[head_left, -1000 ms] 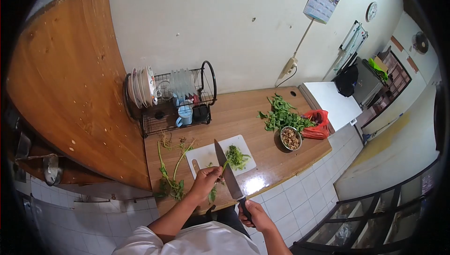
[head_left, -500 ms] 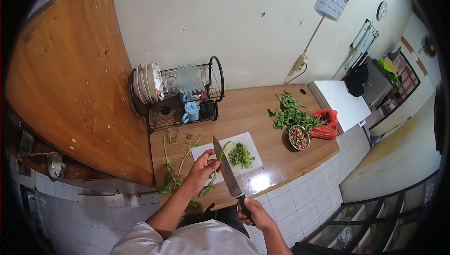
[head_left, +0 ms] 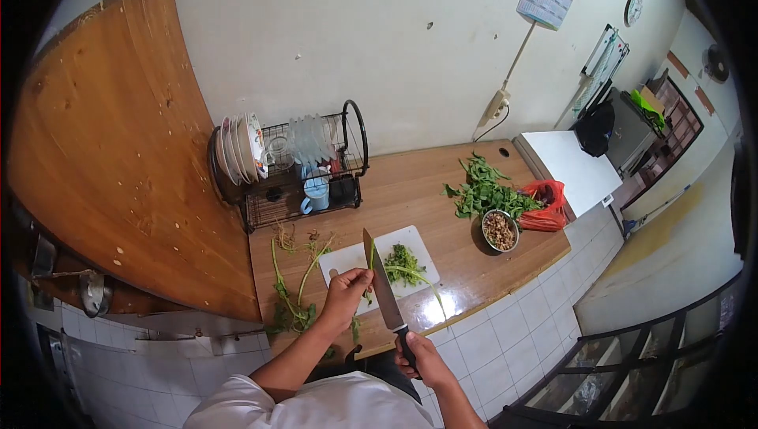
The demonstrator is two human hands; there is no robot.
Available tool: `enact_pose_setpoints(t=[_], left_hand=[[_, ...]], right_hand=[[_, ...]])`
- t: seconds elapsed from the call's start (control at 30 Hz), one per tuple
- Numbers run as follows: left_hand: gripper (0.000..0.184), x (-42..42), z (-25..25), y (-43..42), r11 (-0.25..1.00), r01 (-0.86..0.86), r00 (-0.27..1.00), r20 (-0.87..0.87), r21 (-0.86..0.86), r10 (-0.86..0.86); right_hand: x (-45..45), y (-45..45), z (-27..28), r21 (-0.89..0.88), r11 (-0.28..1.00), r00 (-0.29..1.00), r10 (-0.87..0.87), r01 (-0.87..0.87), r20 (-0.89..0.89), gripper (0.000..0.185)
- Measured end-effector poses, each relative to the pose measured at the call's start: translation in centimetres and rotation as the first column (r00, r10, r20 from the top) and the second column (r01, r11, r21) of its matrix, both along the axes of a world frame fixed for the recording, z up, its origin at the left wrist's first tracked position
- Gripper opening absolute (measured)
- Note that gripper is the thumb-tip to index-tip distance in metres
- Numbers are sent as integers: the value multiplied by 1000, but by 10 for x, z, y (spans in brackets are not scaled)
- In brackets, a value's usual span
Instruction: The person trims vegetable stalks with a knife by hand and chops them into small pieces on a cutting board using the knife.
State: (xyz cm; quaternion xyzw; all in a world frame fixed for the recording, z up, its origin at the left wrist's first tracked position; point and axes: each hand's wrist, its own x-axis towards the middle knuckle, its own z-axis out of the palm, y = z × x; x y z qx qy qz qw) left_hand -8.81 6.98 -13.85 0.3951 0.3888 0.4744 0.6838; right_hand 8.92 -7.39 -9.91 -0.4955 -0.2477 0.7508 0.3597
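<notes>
My right hand [head_left: 420, 359] is wrapped round the black handle of a large kitchen knife [head_left: 384, 295]. Its blade points away from me, over the white cutting board [head_left: 417, 241]. Just left of the blade, my left hand [head_left: 347, 295] pinches a green vegetable stem [head_left: 369, 257], close to the steel. Chopped greens [head_left: 403, 262] lie in a small heap on the board. A long pale stem strip [head_left: 434, 291] runs from that heap past the board's right edge. Whole leafy stems [head_left: 280, 287] and roots [head_left: 286, 237] rest on the table left of the board.
Farther right are a bowl of brown chopped pieces [head_left: 500, 232], leafy greens [head_left: 478, 188] and a red plastic bag [head_left: 549, 208]. A dish rack [head_left: 304, 212] with plates and a blue mug [head_left: 316, 192] stands at the back left, beside a wooden panel [head_left: 118, 153].
The pale strip now extends right of the blade; earlier a curved stem stood up beside the knife. My left hand stays near the blade, gripping a stem. The view has shifted slightly.
</notes>
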Motion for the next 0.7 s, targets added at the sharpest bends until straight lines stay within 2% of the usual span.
enact_pose_setpoints(t=[0.1, 0.17, 0.27, 0.4, 0.5, 0.57, 0.6, 0.7], left_hand=[[21, 2, -8, 7, 997, -58, 997, 53, -50, 61], [21, 0, -17, 13, 994, -80, 995, 48, -69, 83], [20, 1, -19, 14, 985, -54, 990, 119, -161, 74], [17, 2, -26, 16, 984, -32, 988, 140, -174, 57], [16, 2, -42, 16, 972, -36, 992, 108, -233, 62], [15, 0, -49, 16, 996, -36, 997, -64, -80, 31], [15, -2, -53, 16, 996, -33, 997, -67, -82, 28], [13, -9, -76, 18, 980, -22, 990, -137, -197, -5]], right_hand=[[0, 3, -2, -19, 1000, 1000, 13, -13, 5, 45], [0, 3, -5, -67, 996, 999, 51, -52, -11, 36], [-1, 0, -11, -80, 996, 999, 36, -38, -23, 35], [-5, -2, -16, -75, 996, 999, 39, -40, -5, 40], [-9, -6, -27, -113, 993, 1000, 16, -14, 10, 38], [-12, -7, -32, -88, 995, 998, -36, 40, 47, 36], [-12, -7, -35, -89, 995, 998, -39, 43, 44, 36], [-7, -8, -44, -90, 986, 987, -135, 143, 91, 37]])
